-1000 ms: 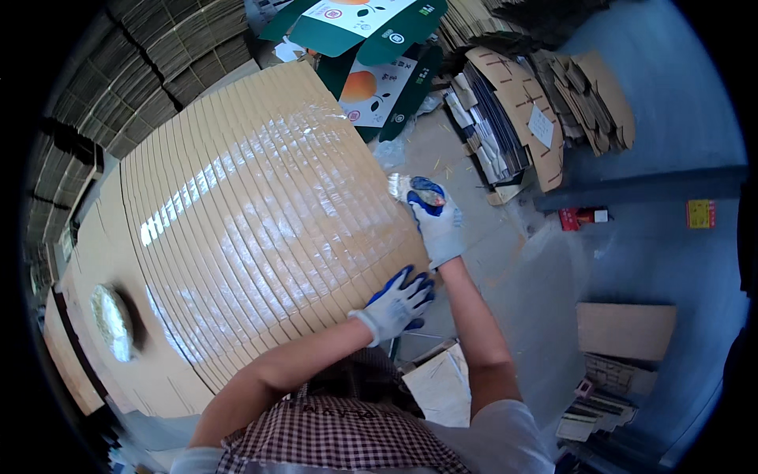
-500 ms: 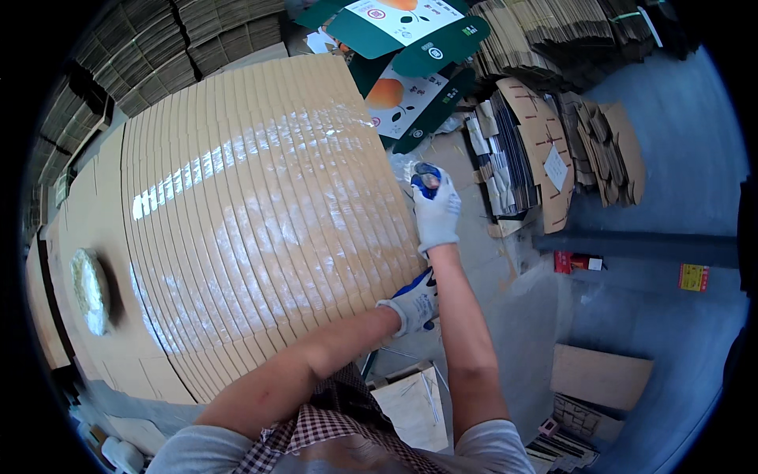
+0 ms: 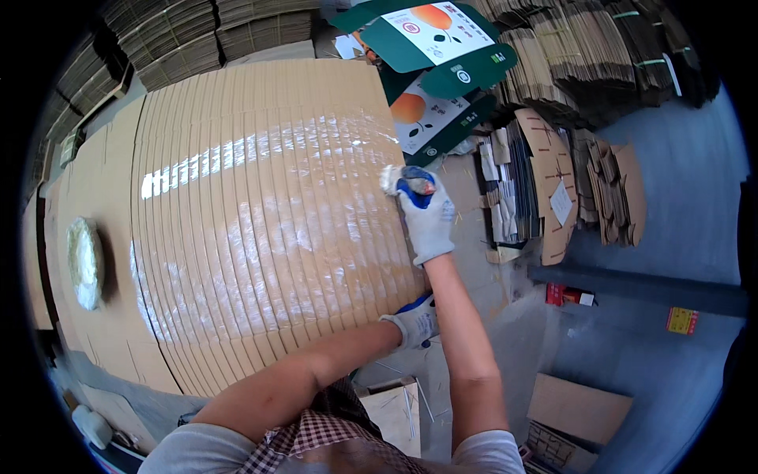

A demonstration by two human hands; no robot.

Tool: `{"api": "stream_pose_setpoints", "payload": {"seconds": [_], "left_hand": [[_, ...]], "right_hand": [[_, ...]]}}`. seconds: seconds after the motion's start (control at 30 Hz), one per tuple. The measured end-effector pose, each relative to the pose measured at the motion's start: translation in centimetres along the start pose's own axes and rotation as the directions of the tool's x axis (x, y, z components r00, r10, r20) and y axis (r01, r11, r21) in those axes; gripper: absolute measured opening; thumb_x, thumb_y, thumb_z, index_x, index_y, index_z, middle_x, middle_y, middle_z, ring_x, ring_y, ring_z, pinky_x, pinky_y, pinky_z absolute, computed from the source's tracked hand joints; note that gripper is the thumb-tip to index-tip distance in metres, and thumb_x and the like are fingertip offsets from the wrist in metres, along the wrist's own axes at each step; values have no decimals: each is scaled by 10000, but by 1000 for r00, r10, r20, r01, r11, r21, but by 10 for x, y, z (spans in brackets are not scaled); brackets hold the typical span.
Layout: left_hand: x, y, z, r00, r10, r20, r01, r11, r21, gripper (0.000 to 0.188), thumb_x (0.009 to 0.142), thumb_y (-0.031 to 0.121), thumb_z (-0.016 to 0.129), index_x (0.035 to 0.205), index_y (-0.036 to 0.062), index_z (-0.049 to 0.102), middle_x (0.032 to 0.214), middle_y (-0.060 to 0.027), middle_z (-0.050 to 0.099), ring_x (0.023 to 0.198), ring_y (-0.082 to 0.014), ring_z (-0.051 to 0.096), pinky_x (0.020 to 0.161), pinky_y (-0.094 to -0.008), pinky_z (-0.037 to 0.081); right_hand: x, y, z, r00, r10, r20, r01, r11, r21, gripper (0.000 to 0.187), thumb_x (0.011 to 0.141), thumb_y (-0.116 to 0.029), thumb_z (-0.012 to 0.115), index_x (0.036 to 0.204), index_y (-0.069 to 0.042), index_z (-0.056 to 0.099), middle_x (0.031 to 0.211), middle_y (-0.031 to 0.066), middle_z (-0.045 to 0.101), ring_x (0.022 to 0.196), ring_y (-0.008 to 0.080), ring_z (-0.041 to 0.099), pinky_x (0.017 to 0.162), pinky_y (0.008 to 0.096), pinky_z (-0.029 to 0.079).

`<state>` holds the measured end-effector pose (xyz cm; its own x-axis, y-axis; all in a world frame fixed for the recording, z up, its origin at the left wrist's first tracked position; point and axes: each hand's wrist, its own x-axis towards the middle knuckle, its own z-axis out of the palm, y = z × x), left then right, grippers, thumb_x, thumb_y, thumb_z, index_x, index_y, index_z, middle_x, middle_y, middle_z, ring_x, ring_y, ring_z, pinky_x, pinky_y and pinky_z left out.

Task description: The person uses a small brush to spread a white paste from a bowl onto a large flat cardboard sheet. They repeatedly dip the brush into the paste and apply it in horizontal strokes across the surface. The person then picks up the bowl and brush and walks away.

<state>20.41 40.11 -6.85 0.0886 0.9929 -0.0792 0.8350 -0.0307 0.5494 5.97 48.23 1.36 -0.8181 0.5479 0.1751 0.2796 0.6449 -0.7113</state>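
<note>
Overlapping brown cardboard sheets lie fanned out in narrow steps, with shiny wet-looking bands across them. My right hand, in a white glove with blue palm, is closed around what looks like a brush. Its whitish head is at the sheets' right edge; most of its handle is hidden in the fist. My left hand, gloved likewise, lies lower on the same right edge, below the right forearm. Its fingers are mostly hidden. On flat cardboard at the left rests a round, pale, shiny object, perhaps a bowl or tape roll.
Green-and-white printed cartons with orange fruit lie beyond the sheets. Folded cardboard stacks stand on the right, and bundled stacks at the back left. A dark beam crosses the right side. A wooden box stands near my body.
My right hand has moved left relative to the sheets, bringing the brush head onto their right edge. My left hand stays at the lower edge. The whole view has shifted slightly.
</note>
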Motion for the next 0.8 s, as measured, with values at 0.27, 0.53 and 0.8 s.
{"api": "stream_pose_setpoints", "payload": {"seconds": [0.27,0.53,0.8], "left_hand": [[-16,1,-55,971,171,169,-206,955,216,676,745,527,436,1312,179,318,1382,-34,262,1300,-272,136,1053,-485,45],[-131,12,-103,945,142,-293,-175,980,-90,567,742,481,516,1144,82,487,1221,-123,421,1203,-297,312,1013,-521,150],[-400,-60,-182,447,-528,-721,565,792,-230,517,718,361,555,1111,30,499,1124,-161,489,1126,-328,394,998,-474,218]], "right_hand": [[16,-36,3,990,-143,-2,141,978,-153,281,709,-101,607,976,-48,536,975,129,553,892,296,544,781,347,428],[6,-29,27,974,208,90,-225,864,450,275,714,-38,649,972,-16,557,863,54,589,761,141,557,705,251,447],[-11,-81,70,906,249,342,-423,558,714,275,774,-3,569,1044,-3,521,947,55,567,773,144,569,658,260,503]]}}
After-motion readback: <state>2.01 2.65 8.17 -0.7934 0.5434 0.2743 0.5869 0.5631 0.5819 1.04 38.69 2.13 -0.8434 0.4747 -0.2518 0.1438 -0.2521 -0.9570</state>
